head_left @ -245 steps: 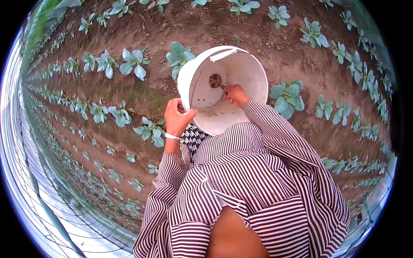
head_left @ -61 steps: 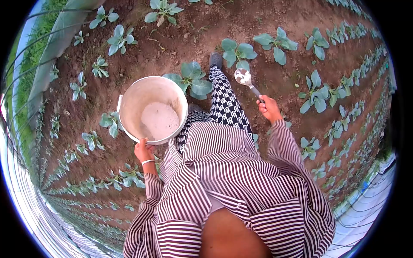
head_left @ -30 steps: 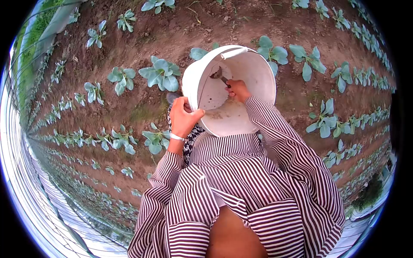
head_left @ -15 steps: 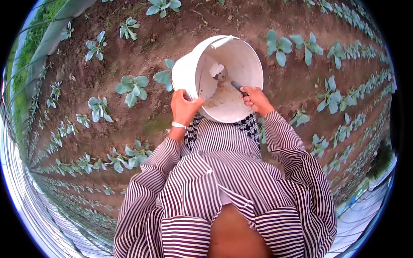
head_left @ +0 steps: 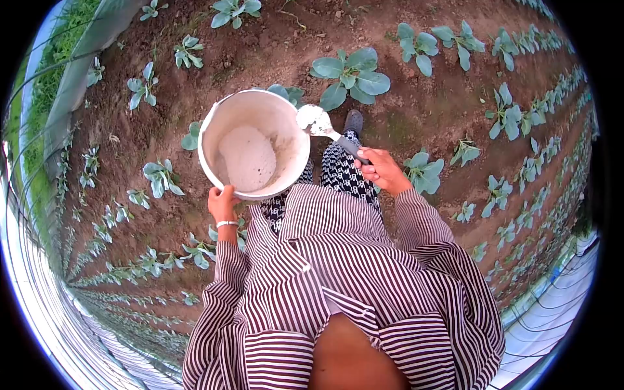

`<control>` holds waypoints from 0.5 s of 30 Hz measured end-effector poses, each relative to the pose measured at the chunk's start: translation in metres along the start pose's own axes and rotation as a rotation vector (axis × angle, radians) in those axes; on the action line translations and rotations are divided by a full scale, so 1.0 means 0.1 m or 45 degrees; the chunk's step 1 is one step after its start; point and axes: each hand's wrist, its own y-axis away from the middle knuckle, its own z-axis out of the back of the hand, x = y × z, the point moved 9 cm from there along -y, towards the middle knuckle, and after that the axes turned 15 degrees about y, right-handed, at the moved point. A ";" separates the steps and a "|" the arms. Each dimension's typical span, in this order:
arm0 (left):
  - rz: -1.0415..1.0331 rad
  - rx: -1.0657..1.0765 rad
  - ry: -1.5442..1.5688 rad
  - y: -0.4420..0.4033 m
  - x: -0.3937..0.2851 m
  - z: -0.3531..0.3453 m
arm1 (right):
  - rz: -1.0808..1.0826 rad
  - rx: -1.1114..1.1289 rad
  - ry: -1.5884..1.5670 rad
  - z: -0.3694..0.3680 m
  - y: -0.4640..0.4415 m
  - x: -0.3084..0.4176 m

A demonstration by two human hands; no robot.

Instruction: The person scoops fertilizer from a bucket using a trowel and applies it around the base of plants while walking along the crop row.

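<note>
My left hand (head_left: 223,203) grips the near-left rim of a white bucket (head_left: 209,146), which is held up in front of my legs. Pale powder (head_left: 247,156) lies in the bottom of the bucket. In my right hand (head_left: 382,170) is a small scoop (head_left: 350,146) with a dark handle, its fingers wrapped round the handle. A heap of white powder (head_left: 314,119) fills the scoop's head, which is just outside the bucket's right rim. Beyond the scoop grows a broad-leaved seedling (head_left: 351,77).
Rows of leafy seedlings (head_left: 507,116) run across brown soil (head_left: 448,123) on both sides. A shoe (head_left: 353,121) stands on the soil by the large seedling. Curved frame bars and a pale sheet edge (head_left: 78,84) border the left, with grass beyond.
The scoop has come out of the bucket carrying powder, over its right rim. My left hand has moved the bucket left and turned it more upright.
</note>
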 end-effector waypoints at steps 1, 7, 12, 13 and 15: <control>0.017 -0.019 0.049 0.05 0.02 0.11 | 0.004 -0.034 0.023 0.06 0.00 0.02; 0.080 -0.187 0.199 0.25 0.30 0.78 | 0.047 -0.255 0.120 0.38 -0.47 0.16; 0.183 -0.288 0.335 0.51 0.43 1.09 | -0.002 -0.451 0.328 0.67 -1.38 0.21; 0.187 -0.311 0.336 0.56 0.44 1.16 | -0.034 -0.537 0.412 0.73 -1.47 0.16; 0.179 -0.343 0.353 0.62 0.42 1.23 | -0.006 -0.652 0.320 0.80 -1.53 0.10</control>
